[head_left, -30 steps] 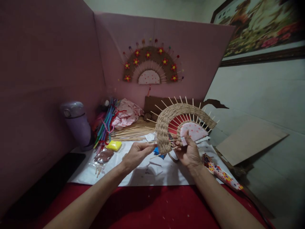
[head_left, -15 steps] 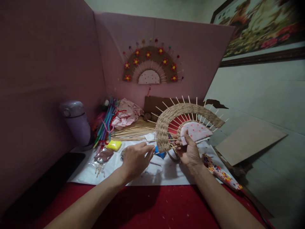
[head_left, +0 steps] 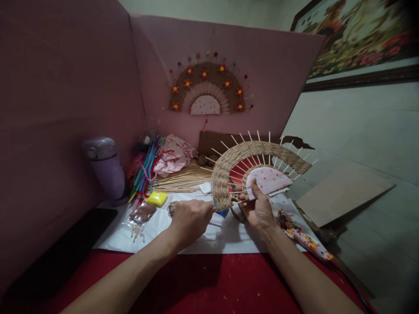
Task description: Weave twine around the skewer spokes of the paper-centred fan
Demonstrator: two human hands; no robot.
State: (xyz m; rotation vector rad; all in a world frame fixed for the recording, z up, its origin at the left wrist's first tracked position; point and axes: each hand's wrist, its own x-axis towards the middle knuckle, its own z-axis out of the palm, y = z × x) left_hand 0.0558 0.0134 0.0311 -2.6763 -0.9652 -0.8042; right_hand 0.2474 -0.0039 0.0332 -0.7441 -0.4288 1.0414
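My right hand point(head_left: 258, 209) grips the base of a half-round woven fan point(head_left: 229, 168) made of twine wound around wooden skewers, with a pink dotted half-disc point(head_left: 270, 179) at its centre. The fan stands upright above white paper point(head_left: 209, 235). My left hand point(head_left: 191, 218) is closed in a pinch at the fan's lower left end, where the twine and the lowest skewer tips meet. What the fingers pinch is too small to name.
A finished fan with red flowers point(head_left: 206, 87) hangs on the pink board behind. Loose skewers point(head_left: 183, 179), coloured pipe cleaners point(head_left: 145, 168), a yellow lump point(head_left: 156, 199), a lilac bottle point(head_left: 104, 168), pink cloth point(head_left: 173, 155) and cardboard point(head_left: 340, 192) lie around. A patterned strip point(head_left: 304, 237) lies right.
My left hand moved down and right from the skewer tips to the fan's lower left end. The fan tilted slightly to the right in my right hand.
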